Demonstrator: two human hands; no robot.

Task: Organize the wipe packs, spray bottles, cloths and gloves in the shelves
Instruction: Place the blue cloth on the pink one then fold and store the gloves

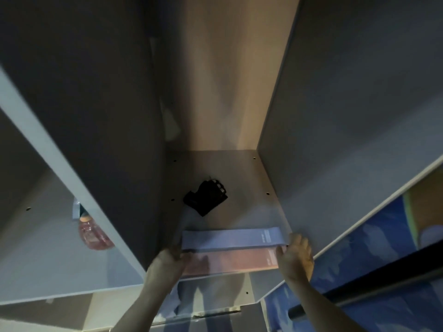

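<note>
Near edge of the shelf compartment (239, 178): left hand (167, 259) grips the left end of the pink pack (239, 259), fingers curled round it, partly hidden by the dark side panel (107, 116). Right hand (296, 256) lies against the packs' right ends, fingers fairly straight; actual grip cannot be told. Blue pack (230, 239) lies just behind the pink one, touching, both flat, long, blurred. Farther in, black glove-like item (206, 196), apart from the packs. Left compartment: pink spray bottle (92, 233), half blocked by the panel. Blue patterned surface (371, 248) at right.
</note>
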